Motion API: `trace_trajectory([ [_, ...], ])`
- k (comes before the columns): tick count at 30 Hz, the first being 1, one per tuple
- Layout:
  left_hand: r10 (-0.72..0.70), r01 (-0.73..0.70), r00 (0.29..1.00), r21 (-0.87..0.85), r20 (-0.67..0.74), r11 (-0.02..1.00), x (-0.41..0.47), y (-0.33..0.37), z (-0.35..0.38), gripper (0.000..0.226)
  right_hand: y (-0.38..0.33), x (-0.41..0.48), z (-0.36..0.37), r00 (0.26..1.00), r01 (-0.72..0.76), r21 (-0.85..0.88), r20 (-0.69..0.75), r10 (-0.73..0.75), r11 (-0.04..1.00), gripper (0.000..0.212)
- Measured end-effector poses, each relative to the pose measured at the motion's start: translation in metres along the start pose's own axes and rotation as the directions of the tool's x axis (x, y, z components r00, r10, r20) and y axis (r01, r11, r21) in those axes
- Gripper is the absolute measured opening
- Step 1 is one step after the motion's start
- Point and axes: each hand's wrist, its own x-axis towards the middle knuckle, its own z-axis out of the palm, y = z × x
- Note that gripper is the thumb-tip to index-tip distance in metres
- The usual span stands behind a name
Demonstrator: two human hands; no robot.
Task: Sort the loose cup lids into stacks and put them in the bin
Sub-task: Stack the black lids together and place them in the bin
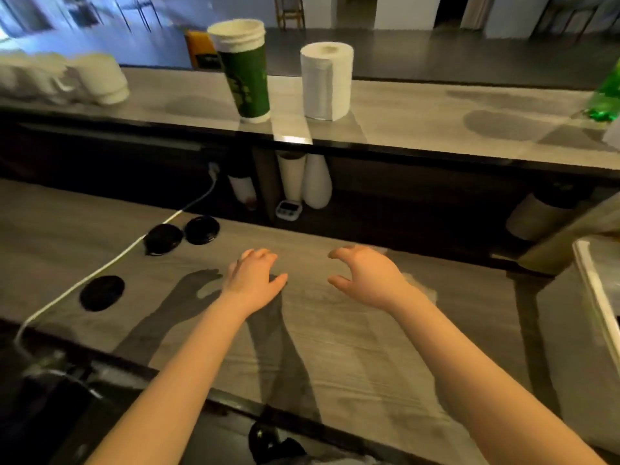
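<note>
On the counter (pixel 335 337), black lids (pixel 202 229) lie loose, well apart from the bin (pixel 593 290).

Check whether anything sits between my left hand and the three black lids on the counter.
Nothing visible does. Only bare counter separates the left hand from the black lids. The white cable runs along their far side, close to the middle lid, not across the hand's path.
</note>
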Motion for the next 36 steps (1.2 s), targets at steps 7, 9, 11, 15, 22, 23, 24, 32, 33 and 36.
trace_trajectory([
  [7,-0.118,0.138,0.961,-0.061,0.251,0.989,0.024,-0.118,0.0,0.062,-0.078,0.095,0.047,0.989,0.032,0.041,0.145,-0.038,0.999,0.045],
  [9,-0.133,0.166,0.937,-0.077,0.323,0.983,0.034,-0.151,0.001,0.065,-0.095,0.121,0.062,0.98,0.021,0.047,0.197,-0.03,0.999,0.043],
  [11,-0.159,0.196,0.922,-0.071,0.354,0.978,0.047,-0.184,0.0,0.064,-0.11,0.148,0.074,0.968,-0.003,0.04,0.249,-0.007,0.999,0.042],
  [15,-0.238,0.265,0.916,-0.043,0.323,0.963,0.072,-0.235,-0.009,0.061,-0.132,0.197,0.091,0.937,-0.052,0.009,0.347,0.046,0.999,0.044],
  [22,-0.304,0.326,0.933,-0.101,0.191,0.94,0.115,-0.309,-0.007,0.064,-0.155,0.272,0.112,0.912,-0.057,-0.054,0.403,0.074,0.997,0.046],
  [23,-0.313,0.334,0.935,-0.111,0.168,0.936,0.121,-0.315,-0.006,0.066,-0.158,0.284,0.115,0.908,-0.052,-0.05,0.413,0.068,0.997,0.046],
  [24,-0.323,0.342,0.935,-0.122,0.147,0.932,0.127,-0.321,-0.004,0.066,-0.161,0.295,0.118,0.904,-0.053,-0.037,0.422,0.064,0.998,0.048],
  [32,-0.349,0.374,0.924,-0.185,0.154,0.909,0.162,-0.347,0.003,0.081,-0.191,0.357,0.153,0.927,-0.101,0.047,0.366,0.077,0.994,0.089],
  [33,-0.344,0.371,0.925,-0.184,0.163,0.91,0.164,-0.349,0.005,0.083,-0.193,0.362,0.157,0.923,-0.094,0.037,0.378,0.073,0.995,0.093],
  [36,-0.336,0.358,0.931,-0.178,0.143,0.917,0.165,-0.35,0.011,0.086,-0.198,0.367,0.166,0.905,-0.02,-0.054,0.422,0.041,0.998,0.098],
])
